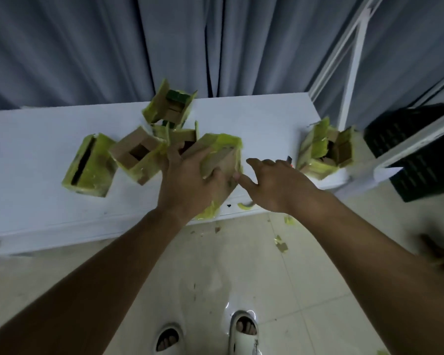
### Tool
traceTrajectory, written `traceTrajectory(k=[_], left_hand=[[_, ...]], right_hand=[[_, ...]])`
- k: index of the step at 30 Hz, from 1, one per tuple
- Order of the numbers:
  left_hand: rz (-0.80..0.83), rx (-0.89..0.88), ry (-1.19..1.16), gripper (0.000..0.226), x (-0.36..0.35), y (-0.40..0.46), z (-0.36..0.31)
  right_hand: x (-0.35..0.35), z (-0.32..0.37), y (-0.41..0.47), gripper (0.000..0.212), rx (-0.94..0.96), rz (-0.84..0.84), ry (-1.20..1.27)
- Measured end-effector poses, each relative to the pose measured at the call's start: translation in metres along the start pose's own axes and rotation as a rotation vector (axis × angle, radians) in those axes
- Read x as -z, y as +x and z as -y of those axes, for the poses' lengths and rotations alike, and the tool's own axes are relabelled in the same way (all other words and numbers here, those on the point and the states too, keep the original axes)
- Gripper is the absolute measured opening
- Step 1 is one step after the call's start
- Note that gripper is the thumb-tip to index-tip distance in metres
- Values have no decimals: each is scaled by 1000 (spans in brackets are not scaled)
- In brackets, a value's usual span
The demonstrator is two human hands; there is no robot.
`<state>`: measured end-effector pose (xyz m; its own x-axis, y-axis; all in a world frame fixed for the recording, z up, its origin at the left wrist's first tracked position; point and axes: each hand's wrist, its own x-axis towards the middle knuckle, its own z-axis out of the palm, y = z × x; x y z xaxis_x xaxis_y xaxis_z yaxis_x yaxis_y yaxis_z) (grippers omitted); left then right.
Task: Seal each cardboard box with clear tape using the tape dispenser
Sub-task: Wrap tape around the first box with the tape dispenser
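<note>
Several small cardboard boxes wrapped in yellowish tape stand on a white table (36, 139). My left hand (190, 180) grips the nearest box (222, 155) at the table's front edge, fingers curled round its side. My right hand (274, 183) hovers just right of that box, fingers spread and relaxed, holding nothing. A small dark and orange object (289, 160), possibly the tape dispenser, peeks out behind my right hand. Other boxes sit at the left (89, 166), centre left (139, 153), back (169, 106) and right (326, 147), with flaps open.
Grey curtains (113, 47) hang behind the table. A white frame (354, 60) and a black crate (415, 149) stand at the right. Tape scraps (281, 243) litter the tiled floor, and my feet in white slippers (242, 331) are below.
</note>
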<state>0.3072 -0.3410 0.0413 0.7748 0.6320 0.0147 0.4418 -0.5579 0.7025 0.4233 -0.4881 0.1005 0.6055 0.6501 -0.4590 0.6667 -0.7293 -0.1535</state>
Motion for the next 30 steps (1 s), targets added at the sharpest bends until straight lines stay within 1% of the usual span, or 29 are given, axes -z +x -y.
traceTrajectory(k=[3, 4, 9, 12, 14, 15, 17, 19, 20, 23, 25, 26, 28, 30], left_hand=[[16, -101, 67, 50, -18, 0, -15], [25, -110, 81, 48, -23, -1, -21], [46, -53, 85, 47, -48, -1, -40], [53, -52, 117, 50, -64, 5, -42], [75, -57, 136, 54, -78, 13, -41], [82, -58, 140, 53, -86, 17, -40], [52, -119, 155, 47, -102, 26, -35], [-36, -216, 173, 40, -123, 36, -26], [-56, -226, 182, 40, -134, 41, -20], [-50, -242, 248, 42, -165, 55, -9], [-44, -293, 337, 49, -185, 64, -2], [-45, -293, 397, 50, -193, 70, 1], [-62, -164, 472, 50, -209, 80, 3], [-50, -66, 515, 57, -224, 89, 3]], right_hand=[[-5, -22, -10, 68, -61, -5, 26], [-6, -28, -13, 68, -78, -6, 30], [-17, -60, -13, 68, -126, -31, 52], [-26, -80, -5, 63, -136, -2, 57], [-34, -96, 11, 63, -146, 36, 63], [-40, -104, 20, 63, -149, 57, 64], [-51, -122, 41, 63, -148, 88, 67], [-62, -139, 62, 62, -134, 101, 74], [-67, -149, 72, 62, -125, 108, 74], [-77, -173, 96, 62, -91, 137, 40], [-80, -186, 111, 62, -72, 145, 30], [-79, -192, 117, 63, -65, 143, 34], [-78, -204, 128, 66, -50, 130, 35], [-76, -216, 135, 67, -34, 126, 22]])
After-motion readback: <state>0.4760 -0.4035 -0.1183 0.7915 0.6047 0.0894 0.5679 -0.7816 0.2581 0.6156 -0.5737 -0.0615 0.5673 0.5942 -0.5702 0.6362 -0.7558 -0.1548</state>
